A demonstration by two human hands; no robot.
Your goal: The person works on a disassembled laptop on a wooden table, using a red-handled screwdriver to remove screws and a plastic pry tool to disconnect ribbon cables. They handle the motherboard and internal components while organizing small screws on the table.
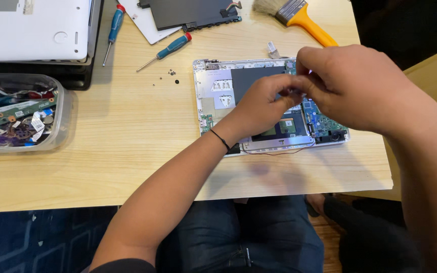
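Observation:
An opened laptop base [218,91] lies on the wooden table, its silver frame, dark pad and green circuit boards exposed. My left hand [261,103] and my right hand [352,88] meet above its middle, fingertips pinched together over the boards. What they pinch is too small and hidden to tell. A black band circles my left wrist. A thin red wire [279,151] runs along the base's near edge.
A clear plastic tub [59,108] of circuit boards and small parts sits at the left. A white laptop lid [31,28] lies at back left. Two blue-handled screwdrivers [115,25] [173,46], loose screws [172,73], a dark panel [188,12] and a yellow-handled brush [304,20] lie behind.

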